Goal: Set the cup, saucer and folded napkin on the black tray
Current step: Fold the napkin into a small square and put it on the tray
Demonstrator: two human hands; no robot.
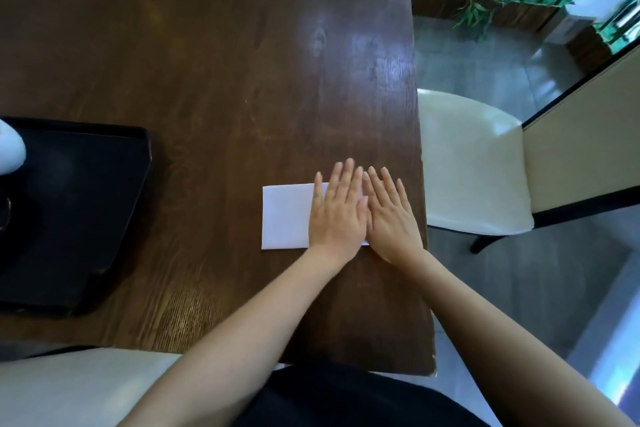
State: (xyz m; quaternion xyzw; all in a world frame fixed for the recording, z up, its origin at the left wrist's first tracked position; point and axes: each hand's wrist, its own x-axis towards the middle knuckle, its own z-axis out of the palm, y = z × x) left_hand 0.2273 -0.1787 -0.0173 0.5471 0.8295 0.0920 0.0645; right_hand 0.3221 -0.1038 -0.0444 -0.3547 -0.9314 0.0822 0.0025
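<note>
Two hands lie flat, side by side, on the white napkin, which sits on the wooden table near its right edge. Left hand and right hand press palms down, fingers straight and close together (gripping nothing). Well apart to the left sits the black tray, a white object at its far-left edge.
</note>
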